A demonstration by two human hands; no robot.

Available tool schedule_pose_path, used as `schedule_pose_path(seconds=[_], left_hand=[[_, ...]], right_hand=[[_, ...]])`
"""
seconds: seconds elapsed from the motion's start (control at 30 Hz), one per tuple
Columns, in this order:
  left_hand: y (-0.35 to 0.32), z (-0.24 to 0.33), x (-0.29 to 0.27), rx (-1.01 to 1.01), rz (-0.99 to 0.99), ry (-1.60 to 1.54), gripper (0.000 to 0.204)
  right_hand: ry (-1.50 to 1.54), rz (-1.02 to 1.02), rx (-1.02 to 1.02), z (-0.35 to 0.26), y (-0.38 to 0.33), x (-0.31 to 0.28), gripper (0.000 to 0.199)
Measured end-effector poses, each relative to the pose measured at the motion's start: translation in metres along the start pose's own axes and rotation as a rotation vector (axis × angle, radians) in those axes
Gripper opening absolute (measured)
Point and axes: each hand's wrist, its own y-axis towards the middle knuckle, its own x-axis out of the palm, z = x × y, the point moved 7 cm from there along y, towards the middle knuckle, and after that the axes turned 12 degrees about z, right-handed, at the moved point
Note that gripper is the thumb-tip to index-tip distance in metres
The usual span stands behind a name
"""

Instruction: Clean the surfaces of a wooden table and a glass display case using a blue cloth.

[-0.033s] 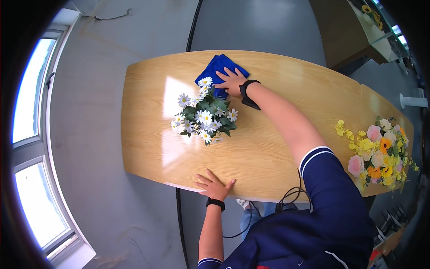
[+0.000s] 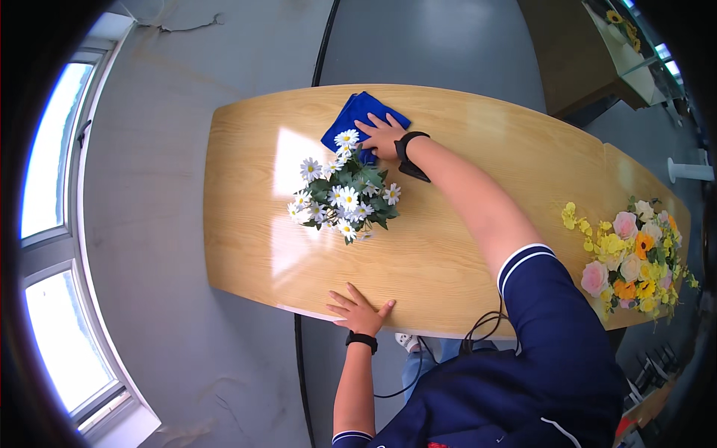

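My right hand (image 2: 384,139) lies flat with fingers spread on a folded blue cloth (image 2: 345,119) near the far edge of the wooden table (image 2: 441,254). Just nearer than the cloth stands a bunch of white daisies (image 2: 348,197) with yellow centres and green leaves; its blossoms overlap part of the cloth, and whatever holds the stems is hidden beneath. At the near edge, my left hand (image 2: 364,316) rests palm down on the tabletop, fingers apart and nothing in it.
A colourful bouquet of roses and yellow flowers (image 2: 631,257) occupies the table's right end. Black cables (image 2: 485,319) hang by the near edge. Windows (image 2: 56,224) are on the left, and a brown cabinet (image 2: 571,56) stands beyond the table at the upper right.
My right hand and the blue cloth have shifted very slightly to the left. The left hand stays in its place on the near edge, and the daisies stand as before.
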Motion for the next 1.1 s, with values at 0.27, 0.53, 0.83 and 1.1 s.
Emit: schedule_pose_path(seconds=[0.27,0.53,0.83,1.1], left_hand=[[0.004,0.009,0.0,0.042,-0.01,0.02,0.12],[0.004,-0.001,0.007,0.05,0.011,0.067,0.121],[0.002,0.001,0.006,0.022,-0.04,0.085,0.118],[0.001,0.0,0.004,0.007,-0.011,0.04,0.117]], right_hand=[[-0.049,0.036,-0.235,-0.007,0.08,0.025,0.088],[0.006,0.228,0.087,0.017,0.045,-0.004,0.045],[-0.006,0.219,0.555,0.18,-0.171,-0.025,0.049],[0.127,0.337,1.588,0.303,-0.441,-0.003,0.056]])
